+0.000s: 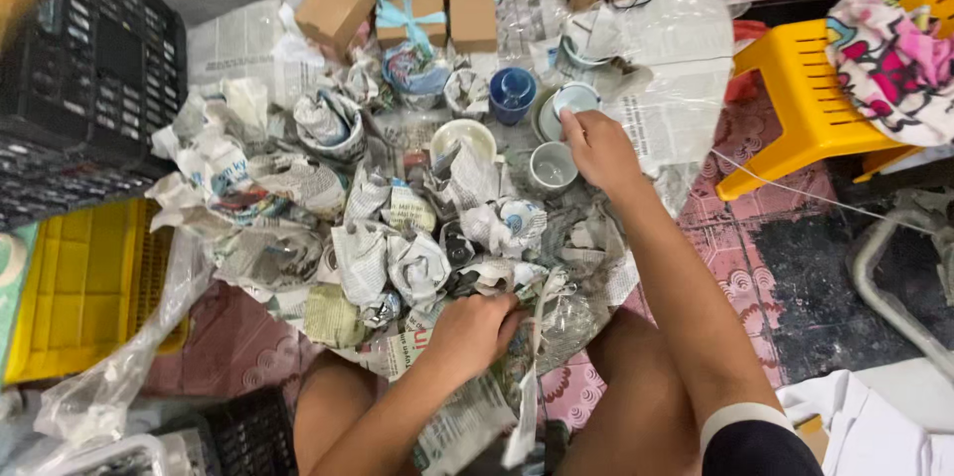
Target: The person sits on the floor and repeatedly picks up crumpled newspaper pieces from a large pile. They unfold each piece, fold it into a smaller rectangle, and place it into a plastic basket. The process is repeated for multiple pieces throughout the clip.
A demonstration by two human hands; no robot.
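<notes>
Two bare hands over a heap of crumpled newspaper wrappings (pixel 368 238). Right hand (pixel 599 148): fingertips pinching the rim of a small pale-blue ceramic cup (pixel 574 98), beside a grey-white cup (pixel 552 168) and a dark-blue cup (pixel 513 93). Left hand (pixel 475 329): closed on a newspaper sheet (pixel 467 416), apparently. Beyond: brown ribboned cardboard boxes (pixel 472 14); yellow plastic stool (pixel 805 88) right; black crate (pixel 84 79) left.
</notes>
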